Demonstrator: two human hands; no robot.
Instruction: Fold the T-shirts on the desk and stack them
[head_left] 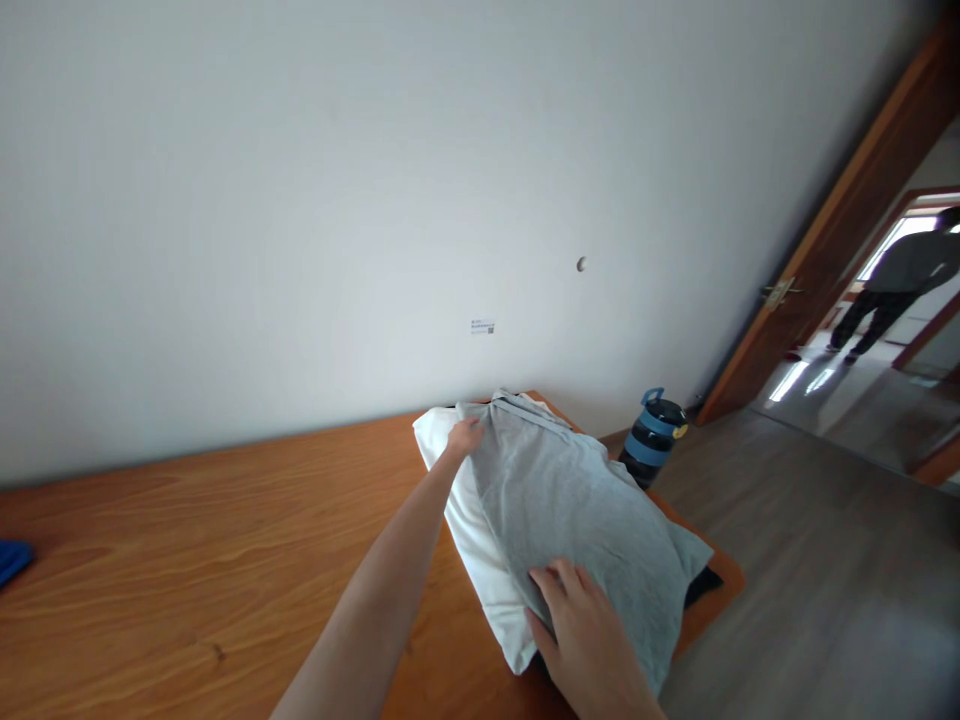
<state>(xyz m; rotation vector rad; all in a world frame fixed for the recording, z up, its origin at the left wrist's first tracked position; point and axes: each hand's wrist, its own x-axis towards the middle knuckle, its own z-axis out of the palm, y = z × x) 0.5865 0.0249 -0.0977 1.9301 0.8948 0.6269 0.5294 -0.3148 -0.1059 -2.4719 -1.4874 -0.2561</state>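
Note:
A grey T-shirt [581,500] lies folded on top of a white folded garment [480,560] at the right end of the wooden table. Dark cloth [703,584] shows beneath them. At the far left corner of the grey T-shirt, my left hand [466,437] is closed on the fabric, its fingertips partly hidden. My right hand [581,630] rests over the near left edge of the same shirt, fingers bent and thumb at the edge, holding the cloth there.
The wooden table [225,560] runs along a white wall [300,200]. A blue and black bottle [652,438] stands by the right edge. A blue item [13,558] lies far left. Beyond an open door [825,230], a person [900,275] stands in another room.

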